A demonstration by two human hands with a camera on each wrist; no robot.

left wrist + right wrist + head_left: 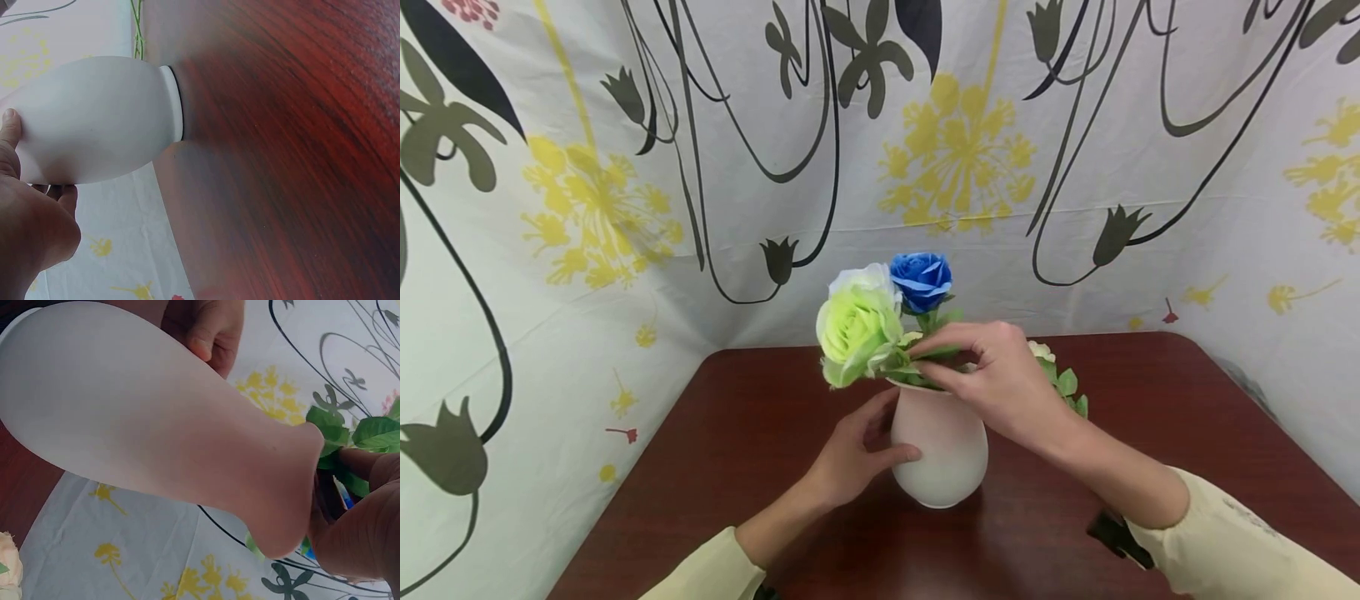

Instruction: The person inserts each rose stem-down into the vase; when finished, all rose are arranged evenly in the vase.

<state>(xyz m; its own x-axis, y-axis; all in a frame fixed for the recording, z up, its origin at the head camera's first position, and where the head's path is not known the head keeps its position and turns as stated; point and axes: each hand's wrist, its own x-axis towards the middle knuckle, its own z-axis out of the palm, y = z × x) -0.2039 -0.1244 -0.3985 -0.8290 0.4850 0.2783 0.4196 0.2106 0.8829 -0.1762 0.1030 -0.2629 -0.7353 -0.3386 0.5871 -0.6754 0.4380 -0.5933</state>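
Note:
A white vase point(942, 454) stands upright on the dark red-brown table. My left hand point(853, 450) holds its left side, the thumb lying across the front and the other fingers reaching round behind. In the vase's mouth are a pale green and white artificial rose point(859, 327), leaning out to the left, and a blue artificial rose point(921, 282) standing behind it. My right hand point(1000, 379) is over the rim, thumb and forefinger pinching the green rose's stem just below its bloom. Green leaves point(328, 428) crowd the rim beside these fingers in the right wrist view.
A cream flower point(1042, 351) with green leaves point(1067, 383) shows behind my right forearm, partly hidden by it. Thin green stems point(139, 37) appear beyond the vase in the left wrist view. A patterned white cloth point(737, 208) hangs around the table point(760, 417).

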